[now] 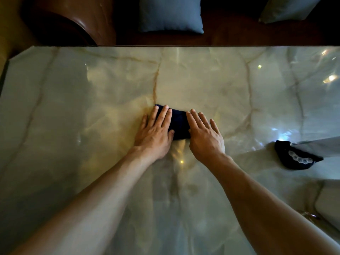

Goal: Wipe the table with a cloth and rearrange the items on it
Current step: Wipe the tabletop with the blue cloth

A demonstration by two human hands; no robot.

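A folded dark blue cloth (179, 124) lies flat near the middle of the glossy marble table (73, 107). My left hand (156, 131) rests palm down on the cloth's left part, fingers stretched out and close together. My right hand (205, 133) lies flat on the cloth's right edge, fingers extended too. Both hands press on the cloth rather than grasp it. Most of the cloth's outer ends are hidden under the hands.
A dark object with a row of pale round beads (298, 157) lies at the table's right side. A pale cushion-like shape (329, 203) sits at the lower right. Beyond the far edge stand a brown leather seat (73, 21) and blue pillows (171, 15).
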